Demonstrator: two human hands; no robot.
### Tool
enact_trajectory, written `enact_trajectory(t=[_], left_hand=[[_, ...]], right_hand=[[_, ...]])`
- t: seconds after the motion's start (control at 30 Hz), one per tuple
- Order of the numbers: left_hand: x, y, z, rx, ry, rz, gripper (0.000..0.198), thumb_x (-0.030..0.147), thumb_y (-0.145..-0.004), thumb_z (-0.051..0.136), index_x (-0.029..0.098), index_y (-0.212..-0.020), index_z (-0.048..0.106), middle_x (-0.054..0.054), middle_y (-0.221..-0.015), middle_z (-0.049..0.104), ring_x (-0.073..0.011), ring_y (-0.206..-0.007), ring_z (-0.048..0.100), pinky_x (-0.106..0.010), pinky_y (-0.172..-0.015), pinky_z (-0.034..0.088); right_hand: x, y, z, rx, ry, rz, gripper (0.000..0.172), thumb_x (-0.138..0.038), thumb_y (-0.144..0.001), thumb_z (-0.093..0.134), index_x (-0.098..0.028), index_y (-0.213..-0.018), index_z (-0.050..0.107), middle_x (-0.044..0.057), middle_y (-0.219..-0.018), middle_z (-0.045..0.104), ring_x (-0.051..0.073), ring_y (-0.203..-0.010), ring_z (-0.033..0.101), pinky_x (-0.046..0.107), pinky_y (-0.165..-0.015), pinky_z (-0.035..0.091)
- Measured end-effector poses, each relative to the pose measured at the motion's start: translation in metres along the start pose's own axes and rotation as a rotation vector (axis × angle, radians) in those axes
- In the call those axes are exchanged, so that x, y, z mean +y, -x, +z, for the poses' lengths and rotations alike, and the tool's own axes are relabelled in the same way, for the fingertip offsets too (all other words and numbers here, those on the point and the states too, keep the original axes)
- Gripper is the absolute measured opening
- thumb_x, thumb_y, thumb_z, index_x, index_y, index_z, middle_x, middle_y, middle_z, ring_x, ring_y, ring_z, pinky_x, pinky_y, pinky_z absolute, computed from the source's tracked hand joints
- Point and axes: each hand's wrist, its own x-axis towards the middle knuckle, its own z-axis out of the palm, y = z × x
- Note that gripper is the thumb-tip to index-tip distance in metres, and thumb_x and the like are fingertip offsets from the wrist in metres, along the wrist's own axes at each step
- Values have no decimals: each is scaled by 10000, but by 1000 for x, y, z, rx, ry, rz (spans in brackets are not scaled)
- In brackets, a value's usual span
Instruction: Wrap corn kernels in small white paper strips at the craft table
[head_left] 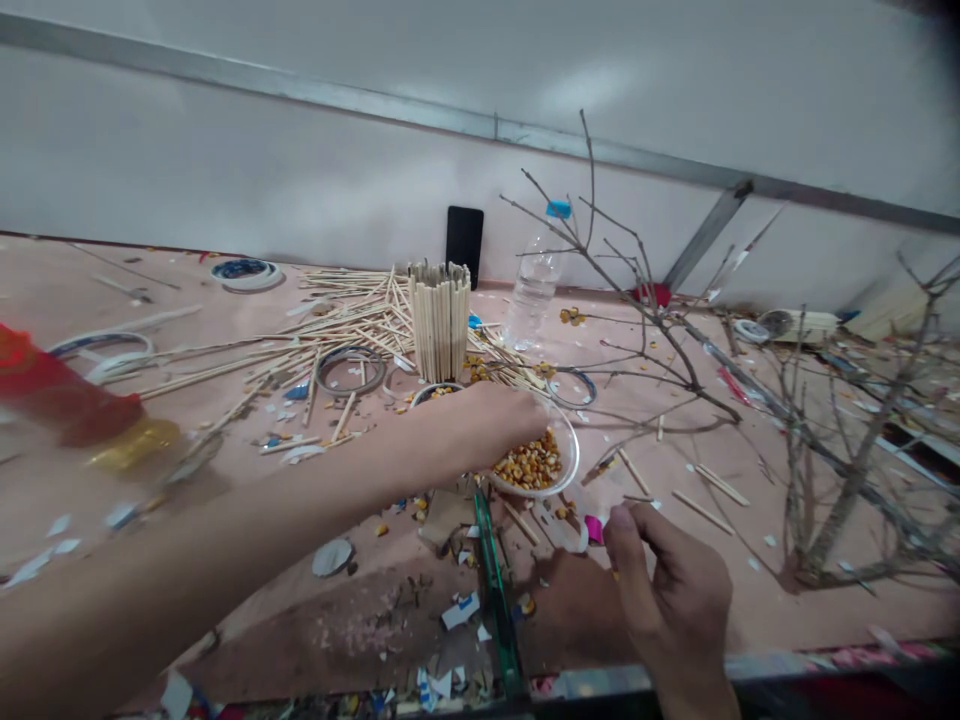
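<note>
My left hand reaches across from the left over a clear plastic bowl of yellow-orange corn kernels. Its fingers curl down over the bowl; the tips are hidden, and what they pinch does not show. Right of and below the bowl is my right hand, thumb and forefinger drawn together. A thin dark sliver lies at their tips, but I cannot make out whether it is held. Behind the bowl stands an upright round cup of thin wooden sticks, with small corn pieces at its base.
Loose sticks pile behind. A water bottle, a dark phone-like slab, bare branches and tape rolls stand or lie about. A blurred red thing with a yellow end enters at left. Paper scraps litter the pink tabletop.
</note>
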Motion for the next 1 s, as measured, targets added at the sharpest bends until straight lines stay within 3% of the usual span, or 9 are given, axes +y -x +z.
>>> enact_trajectory(t=[0.23,0.63,0.87,1.0], left_hand=[[-3,4,-7,-15,-15,-62,222,308,-986,614,112,-1082,656,-64,-1051,680,-151,-951,669,-345,-872,605],[-33,2,2,170,185,-32,251,347,-993,603,112,-1062,657,-57,-1013,680,-147,-927,663,-349,-880,593],[-22,8,-13,223,292,-124,241,337,-979,627,102,-944,660,-25,-874,669,-126,-834,653,-319,-830,586],[-20,38,-33,352,361,-230,115,217,-927,673,109,-899,697,-6,-810,686,-99,-740,625,-249,-740,536]], right_hand=[[7,0,4,-9,-15,-50,378,-292,-1046,506,-203,-679,505,-69,-578,392,89,-500,401,253,-524,301],[8,0,8,-36,-15,-109,400,-286,-1060,493,-208,-672,437,-92,-600,343,96,-502,376,247,-522,280],[3,1,6,-68,2,-62,397,-273,-1062,473,-210,-671,443,-74,-603,350,93,-519,381,277,-542,288],[6,0,2,-109,15,-86,380,-269,-1060,473,-214,-683,469,-66,-600,378,101,-521,408,277,-541,313]])
